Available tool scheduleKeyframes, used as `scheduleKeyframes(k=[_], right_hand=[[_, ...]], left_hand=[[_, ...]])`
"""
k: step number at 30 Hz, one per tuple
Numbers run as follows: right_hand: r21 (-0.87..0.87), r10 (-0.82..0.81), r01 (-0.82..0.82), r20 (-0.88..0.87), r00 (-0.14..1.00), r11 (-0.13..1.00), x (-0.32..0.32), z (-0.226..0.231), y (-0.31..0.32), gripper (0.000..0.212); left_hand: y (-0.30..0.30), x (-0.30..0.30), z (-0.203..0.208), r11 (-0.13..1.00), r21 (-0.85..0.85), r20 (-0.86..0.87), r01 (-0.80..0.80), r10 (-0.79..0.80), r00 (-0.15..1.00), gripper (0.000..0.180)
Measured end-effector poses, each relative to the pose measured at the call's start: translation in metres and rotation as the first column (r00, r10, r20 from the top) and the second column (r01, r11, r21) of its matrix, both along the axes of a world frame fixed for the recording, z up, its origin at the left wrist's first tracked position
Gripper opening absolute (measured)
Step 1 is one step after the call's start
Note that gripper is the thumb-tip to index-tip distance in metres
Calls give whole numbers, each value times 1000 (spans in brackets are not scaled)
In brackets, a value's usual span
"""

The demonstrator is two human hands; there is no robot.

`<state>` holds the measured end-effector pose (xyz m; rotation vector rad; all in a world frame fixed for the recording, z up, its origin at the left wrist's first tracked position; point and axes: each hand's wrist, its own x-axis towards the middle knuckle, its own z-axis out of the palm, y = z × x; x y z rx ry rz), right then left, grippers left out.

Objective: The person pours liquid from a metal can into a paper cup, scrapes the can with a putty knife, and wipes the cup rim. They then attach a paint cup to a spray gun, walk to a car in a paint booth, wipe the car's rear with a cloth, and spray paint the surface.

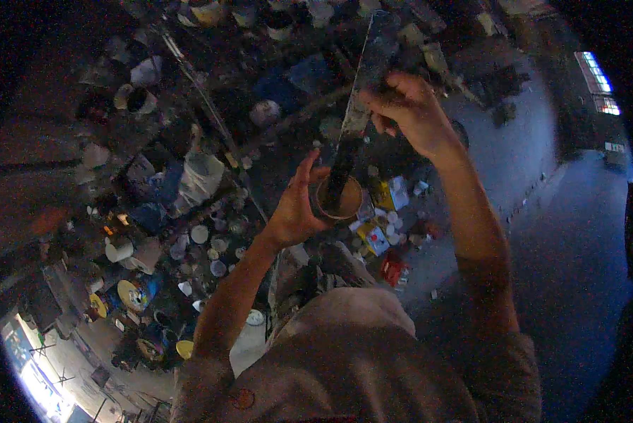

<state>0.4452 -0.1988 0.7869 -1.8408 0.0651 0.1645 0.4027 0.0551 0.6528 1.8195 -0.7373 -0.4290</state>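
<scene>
My left hand (pixel 299 208) is curled around the side of a small round cup (pixel 350 202) with a tan inside and a brownish rim. A long flat strip (pixel 357 116), grey and spattered, slants down into the cup. Its lower part is dark, and its end is hidden inside the cup. My right hand (pixel 408 113) is closed at the strip's right edge, above the cup, with bent fingers against it. Dim light and grain hide what the strip is made of and what the cup contains.
Buckets and tubs (pixel 141 100) crowd the far left. A pale sack (pixel 202 173) lies left of my left hand. Lids and small containers (pixel 200 234) are scattered below it. Yellow-and-white packages (pixel 373 238) and a red object (pixel 394 271) lie on the floor (pixel 556 233) beyond my legs.
</scene>
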Motion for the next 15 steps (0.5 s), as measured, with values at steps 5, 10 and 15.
scheduleKeyframes(k=[5,10,15], right_hand=[[291,-271,286,-91,958,913,-79,-63,-13,23],[46,-515,529,-166,841,848,-215,-196,-114,29],[-148,-493,504,-560,666,851,-370,-361,-190,34]], left_hand=[[-10,-67,-46,1000,-27,25,-6,7,1000,128],[-65,-163,-107,988,66,-188,-141,151,970,126],[-133,-236,-164,937,253,-180,-240,289,940,124]])
